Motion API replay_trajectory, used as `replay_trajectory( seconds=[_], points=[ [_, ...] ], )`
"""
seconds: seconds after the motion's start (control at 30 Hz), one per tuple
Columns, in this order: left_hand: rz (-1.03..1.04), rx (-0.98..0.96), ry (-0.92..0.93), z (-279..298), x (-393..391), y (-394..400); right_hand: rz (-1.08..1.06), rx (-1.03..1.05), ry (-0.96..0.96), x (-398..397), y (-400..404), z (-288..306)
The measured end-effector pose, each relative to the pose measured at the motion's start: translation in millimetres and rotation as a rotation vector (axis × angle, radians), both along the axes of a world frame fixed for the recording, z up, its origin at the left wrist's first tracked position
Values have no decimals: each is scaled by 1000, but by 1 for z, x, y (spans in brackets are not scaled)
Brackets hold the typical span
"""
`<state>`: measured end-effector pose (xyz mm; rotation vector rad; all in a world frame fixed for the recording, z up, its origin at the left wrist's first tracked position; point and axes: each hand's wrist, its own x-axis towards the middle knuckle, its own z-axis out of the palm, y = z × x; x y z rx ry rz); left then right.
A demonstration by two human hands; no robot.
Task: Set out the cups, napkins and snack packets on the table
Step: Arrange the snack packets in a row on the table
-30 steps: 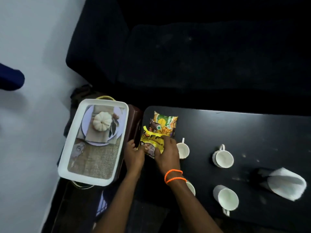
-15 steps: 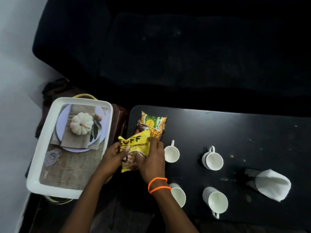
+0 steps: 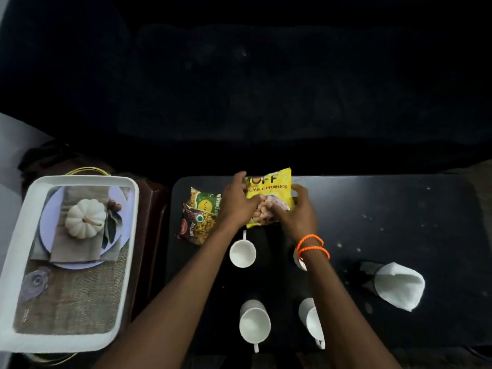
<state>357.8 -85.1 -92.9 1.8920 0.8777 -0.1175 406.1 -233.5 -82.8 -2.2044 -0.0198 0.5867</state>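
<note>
Both hands hold a yellow soya chunks packet [image 3: 271, 188] over the far edge of the black table [image 3: 394, 222]. My left hand [image 3: 238, 202] grips its left side and my right hand [image 3: 299, 214], with orange bands on the wrist, grips its right side. A green and brown mixture packet [image 3: 200, 215] lies flat at the table's far left corner. Several white cups stand on the table: one [image 3: 242, 253] below the packet, one [image 3: 254, 324] near the front, one [image 3: 314, 322] beside it, and one [image 3: 300, 259] mostly hidden under my right wrist. White napkins [image 3: 399, 287] sit in a dark holder at the right.
A white-rimmed tray [image 3: 127, 262] printed with a pumpkin picture rests on a stand left of the table. A dark sofa [image 3: 266, 89] runs along the table's far side. The pale floor [image 3: 10, 139] shows at the far left.
Both hands lifted the yellow packet off the other packet and carried it right, to the table's far edge. The green and brown packet now lies uncovered. The camera view shifted right.
</note>
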Motion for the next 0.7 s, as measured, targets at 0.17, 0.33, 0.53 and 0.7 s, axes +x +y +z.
replay_trajectory(
  seconds=[0.17, 0.33, 0.53, 0.7],
  points=[
    [-275, 299, 71, -33, 2, -8, 192, -311, -100, 12, -12, -32],
    [-416, 259, 69, -45, 4, -19, 349, -512, -166, 8, -13, -39],
    [-391, 565, -56, -37, 10, -28, 301, -482, -239, 1, -8, -35],
    [-537, 407, 17, -48, 5, -27, 296, -449, -110, 3, 1, -38]
  ],
)
